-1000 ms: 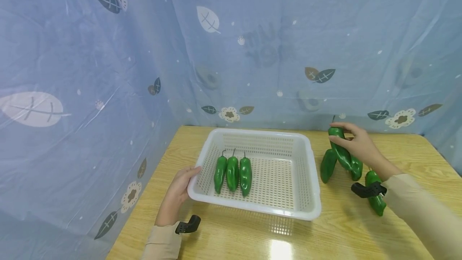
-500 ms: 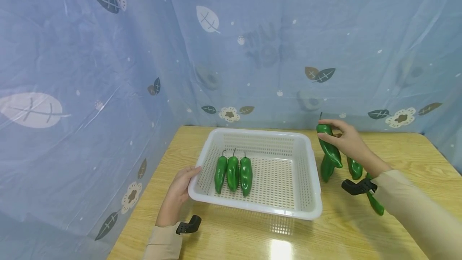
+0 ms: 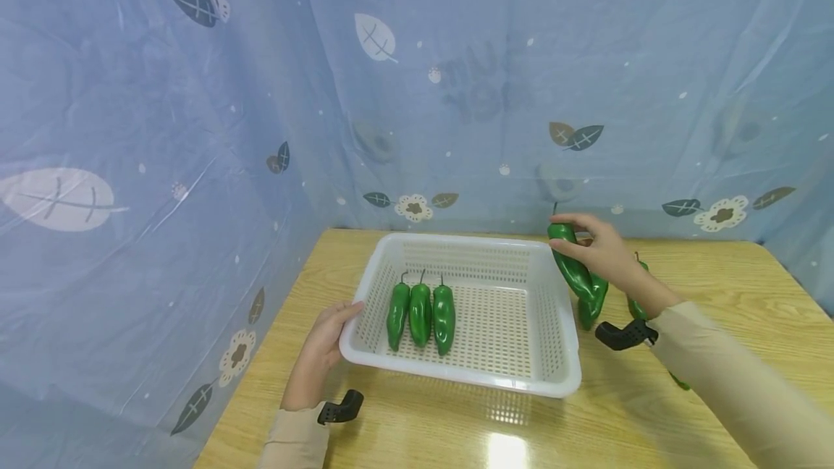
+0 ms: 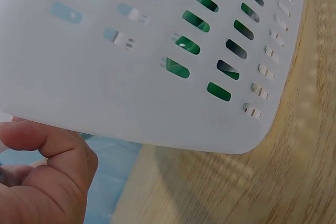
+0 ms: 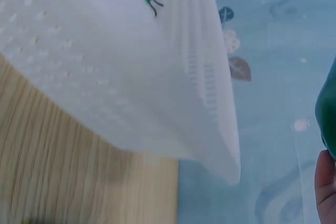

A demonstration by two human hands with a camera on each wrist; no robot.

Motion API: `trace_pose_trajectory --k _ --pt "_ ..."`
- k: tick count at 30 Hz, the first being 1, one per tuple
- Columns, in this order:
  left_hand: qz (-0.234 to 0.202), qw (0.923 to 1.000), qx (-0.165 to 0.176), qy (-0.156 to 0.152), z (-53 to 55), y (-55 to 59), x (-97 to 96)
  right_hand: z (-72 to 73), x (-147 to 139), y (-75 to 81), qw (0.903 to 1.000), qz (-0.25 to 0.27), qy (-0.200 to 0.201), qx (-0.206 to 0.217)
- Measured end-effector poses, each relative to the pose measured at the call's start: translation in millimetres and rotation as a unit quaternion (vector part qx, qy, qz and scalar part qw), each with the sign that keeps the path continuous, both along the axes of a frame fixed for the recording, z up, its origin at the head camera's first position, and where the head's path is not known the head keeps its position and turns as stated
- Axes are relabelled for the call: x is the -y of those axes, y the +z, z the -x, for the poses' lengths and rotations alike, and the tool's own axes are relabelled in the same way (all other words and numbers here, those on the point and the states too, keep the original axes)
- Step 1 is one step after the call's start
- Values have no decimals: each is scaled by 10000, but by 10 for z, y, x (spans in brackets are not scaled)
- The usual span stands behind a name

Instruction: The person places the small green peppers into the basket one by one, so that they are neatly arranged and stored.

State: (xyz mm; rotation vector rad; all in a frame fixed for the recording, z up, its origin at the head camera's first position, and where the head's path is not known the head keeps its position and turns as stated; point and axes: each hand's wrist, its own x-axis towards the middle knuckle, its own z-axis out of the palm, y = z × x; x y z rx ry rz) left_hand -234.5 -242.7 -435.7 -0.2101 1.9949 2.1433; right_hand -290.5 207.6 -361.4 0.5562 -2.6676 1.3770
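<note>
Smooth plastic basket [image 3: 495,324], glossy smooth-skinned green peppers [image 3: 420,313]
Round the basket: wood-grain table [image 3: 423,425], glossy at five o'clock; creased, faintly shiny curtain [image 3: 456,93] at twelve, cloth or plastic unclear; matt cloth sleeve [image 3: 730,375] and plastic-looking wrist mount [image 3: 622,336] at three

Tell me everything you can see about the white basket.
The white basket is rectangular and open-topped, apparently plastic, with a smooth, rounded rim and small slots in its walls and floor. It sits upright on the wood-grained table. Three green peppers lie side by side in its left half, with bare floor to their right. The left hand grips its left rim.
</note>
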Motion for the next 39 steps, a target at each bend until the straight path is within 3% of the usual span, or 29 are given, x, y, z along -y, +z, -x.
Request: trace_pose_trajectory --k 17,29,39 --pt "-28 10000 -43 5 -7 -11 4 74 375 56 9996 -105 19 277" --pt "-45 10000 -16 25 -6 -12 -1 107 589 -62 9991 -57 161 375" --pt "-82 10000 -14 45 -10 -15 -3 107 801 -126 9976 -458 203 471"
